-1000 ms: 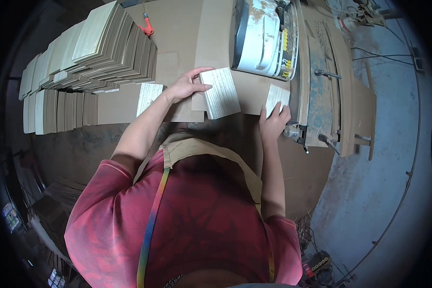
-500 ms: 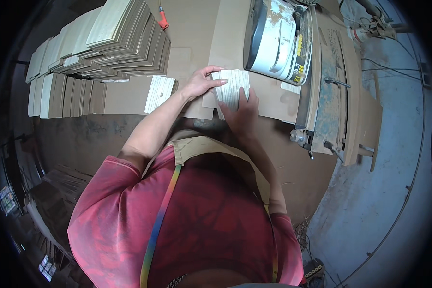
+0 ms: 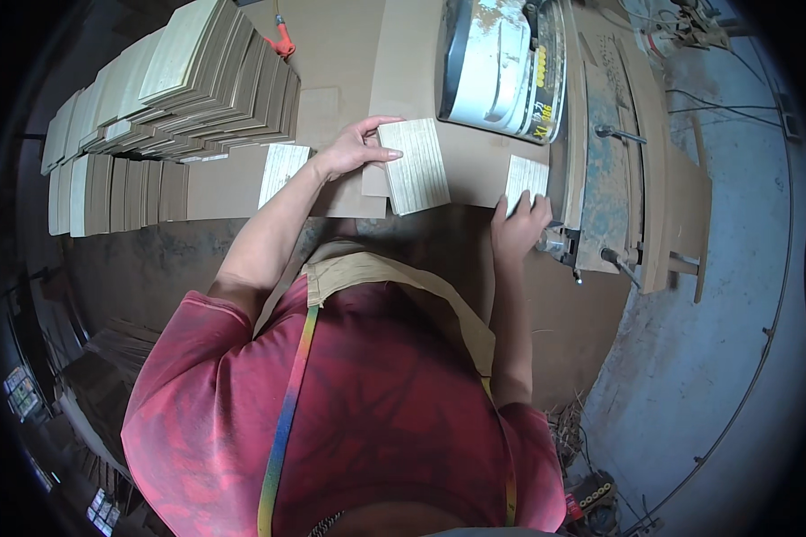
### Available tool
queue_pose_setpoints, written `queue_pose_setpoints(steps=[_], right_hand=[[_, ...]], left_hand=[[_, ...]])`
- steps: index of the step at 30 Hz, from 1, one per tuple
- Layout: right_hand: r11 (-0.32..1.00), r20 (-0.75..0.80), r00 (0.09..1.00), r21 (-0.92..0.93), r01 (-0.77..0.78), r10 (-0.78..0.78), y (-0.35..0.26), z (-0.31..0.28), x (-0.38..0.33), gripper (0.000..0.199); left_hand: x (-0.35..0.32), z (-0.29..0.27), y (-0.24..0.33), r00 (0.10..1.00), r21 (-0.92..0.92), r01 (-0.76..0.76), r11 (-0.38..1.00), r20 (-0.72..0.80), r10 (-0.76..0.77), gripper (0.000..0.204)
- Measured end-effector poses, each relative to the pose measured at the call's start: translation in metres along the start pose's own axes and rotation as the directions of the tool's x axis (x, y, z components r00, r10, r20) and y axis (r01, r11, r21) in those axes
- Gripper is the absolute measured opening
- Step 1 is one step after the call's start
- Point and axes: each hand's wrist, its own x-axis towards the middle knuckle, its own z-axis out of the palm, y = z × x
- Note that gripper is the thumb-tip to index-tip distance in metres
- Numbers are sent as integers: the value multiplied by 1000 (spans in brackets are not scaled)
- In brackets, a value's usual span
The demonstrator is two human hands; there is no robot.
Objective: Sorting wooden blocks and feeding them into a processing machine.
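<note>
Pinching wood-grained panel (image 3: 418,170) in left hand (image 3: 340,156) and touching second panel (image 3: 528,174) with right hand (image 3: 516,234) (cannot tell if gripping), could drop first through loose hold.

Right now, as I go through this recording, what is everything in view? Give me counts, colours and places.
Centre block: one, pale striped, left thumb on its face
Right-hand piece: one, pale striped, under the right fingers
Left piece: one, pale striped, beside the left forearm
Stacked boards: many, pale, far left
Cardboard: several sheets, brown, beneath the pieces
Red-handled tool: one, red-orange, upper centre-left
Machine housing: one, white and black, upper right
Worn plate: one, bluish, right
Apron: one, tan, on the person
Shirt: one, red, lower centre
Left hand: one, bare, centre
Right hand: one, bare, right of centre
Dark edges: contents unclear
</note>
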Motion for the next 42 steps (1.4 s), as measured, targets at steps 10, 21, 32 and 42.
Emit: queue_pose_setpoints(steps=[10, 21, 32, 42], right_hand=[[837, 216, 959, 545, 37, -183, -113, 18, 42, 58], [978, 133, 990, 195, -78, 52, -10, -29, -20, 59], [863, 181, 963, 498, 84, -199, -106, 9, 39, 57], [985, 183, 982, 156, -77, 48, -22, -31, -24, 68]], left_hand=[[7, 12, -16, 969, 162, -114, 980, -198, 146, 59], [3, 26, -4, 997, 41, -9, 999, -80, 12, 60], [31, 9, -20, 988, 93, 29, 995, -152, -15, 55], [13, 16, -16, 985, 60, 10, 998, -174, 0, 43]])
